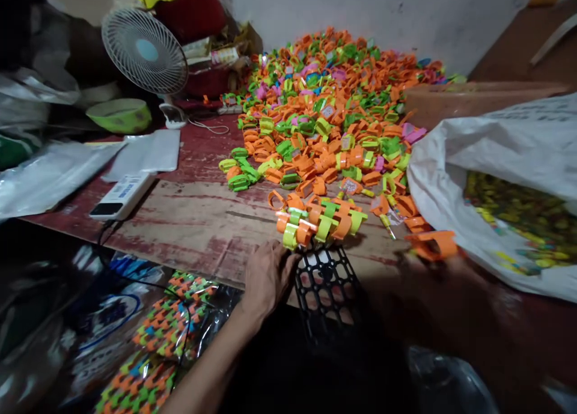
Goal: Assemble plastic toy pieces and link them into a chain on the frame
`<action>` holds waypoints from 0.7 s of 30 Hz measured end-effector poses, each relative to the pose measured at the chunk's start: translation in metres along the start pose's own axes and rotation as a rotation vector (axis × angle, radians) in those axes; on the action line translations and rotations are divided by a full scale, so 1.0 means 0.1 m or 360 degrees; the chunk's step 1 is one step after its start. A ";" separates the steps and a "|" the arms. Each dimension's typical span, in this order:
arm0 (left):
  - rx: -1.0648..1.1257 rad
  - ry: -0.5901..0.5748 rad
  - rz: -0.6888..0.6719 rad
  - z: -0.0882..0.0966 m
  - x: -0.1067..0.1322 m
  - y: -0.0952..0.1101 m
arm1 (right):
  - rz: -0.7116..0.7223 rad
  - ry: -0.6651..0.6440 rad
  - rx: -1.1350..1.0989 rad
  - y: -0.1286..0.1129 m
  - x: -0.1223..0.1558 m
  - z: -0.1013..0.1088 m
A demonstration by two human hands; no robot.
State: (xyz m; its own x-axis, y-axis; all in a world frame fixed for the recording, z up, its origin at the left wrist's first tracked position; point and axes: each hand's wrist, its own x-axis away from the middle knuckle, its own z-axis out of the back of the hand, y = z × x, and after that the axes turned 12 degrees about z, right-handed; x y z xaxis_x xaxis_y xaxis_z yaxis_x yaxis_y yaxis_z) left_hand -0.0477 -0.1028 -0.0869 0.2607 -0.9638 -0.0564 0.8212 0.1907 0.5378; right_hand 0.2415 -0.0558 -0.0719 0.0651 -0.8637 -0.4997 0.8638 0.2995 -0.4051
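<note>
**Black grid tray (326, 274) loaded at far end; orange piece (433, 244) at right hand (444, 277)**

Surroundings, near to far: below the table edge, to my left, clear bags hold packed rows of bright pieces (169, 318). On the worn tabletop (193, 222) lies a white device (124, 196) with a black cord. The rim of a white sack (433, 155) crowds my right side. Loose pieces lie just beyond the tray, running into a large heap (324, 119); a green bowl (119, 115) and a fan (144, 50) stand back left.

Positions: my left hand (265, 276) has its fingers bent against the tray's left edge; firmness of grip, cannot tell. My right hand, blurred and in shadow, pinches the orange piece beside the sack.

Appearance: tray has round openings, bare on the near part; curved orange, green and yellow bands (331, 220) sit across its far end. Orange piece: glossy, open-looped, slightly blurred.
</note>
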 end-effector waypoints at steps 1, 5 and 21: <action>0.0023 -0.0035 0.0003 -0.01 -0.03 0.03 | 0.0015 -0.0286 -0.0143 -0.21 0.05 -0.01; 0.0087 -0.0135 -0.0021 -0.01 -0.10 0.12 | 0.0232 -0.0382 -0.0579 -0.81 0.21 -0.18; 0.0075 -0.0107 -0.0172 0.04 -0.02 0.13 | 0.0207 -0.0179 -0.0759 -1.04 0.22 -0.56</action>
State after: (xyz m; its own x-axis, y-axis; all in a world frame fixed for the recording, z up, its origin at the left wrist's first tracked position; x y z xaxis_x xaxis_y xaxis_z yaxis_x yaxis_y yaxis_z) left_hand -0.0389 -0.0993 -0.0767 0.1360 -0.9889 -0.0606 0.8176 0.0775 0.5705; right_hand 0.1248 -0.0831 -0.0830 0.2329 -0.8374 -0.4945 0.5225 0.5366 -0.6626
